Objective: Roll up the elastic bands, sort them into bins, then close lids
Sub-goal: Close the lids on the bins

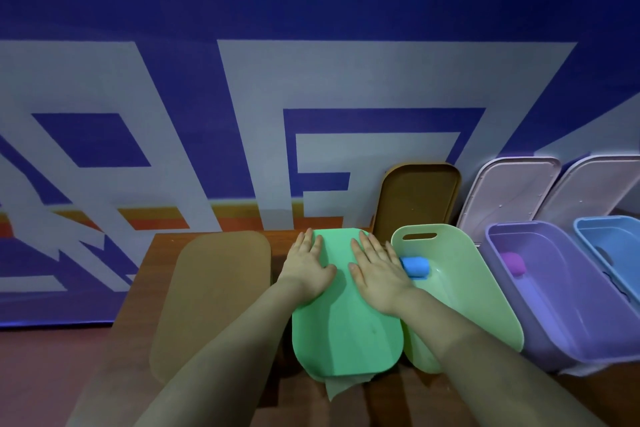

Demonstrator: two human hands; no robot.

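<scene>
- We see the green lid [346,333] lying flat at the centre of the wooden table [398,402]; it covers its bin, so the contents are hidden, and a green strip [337,388] pokes out from under its 6 o'clock edge
- Our left hand [308,270] lies spread, fingers straight, on the lid's 10 o'clock part, and our right hand [377,274] lies the same way at its 1 o'clock part; neither grips anything
- Right beside the lid at 3 o'clock stands the open pale green bin [485,288], with a blue roll [414,266] in its far end, just beside our right hand's fingers
- Further toward 3 o'clock, the open purple bin [554,305] holds a purple roll [513,263] near its far end
- At the view's 3 o'clock edge the open blue bin [609,243] is cut off; we cannot tell what it holds
- At 9 o'clock of the green lid a brown lid [214,302] lies flat
- The wall [311,10] bears large white block shapes on blue, with an orange stripe [152,218] low down; we cannot read them as words
- Leaning on that wall, from 12 to 2 o'clock, are a second brown lid [417,201] and two pale lids [512,191], behind the open bins
</scene>
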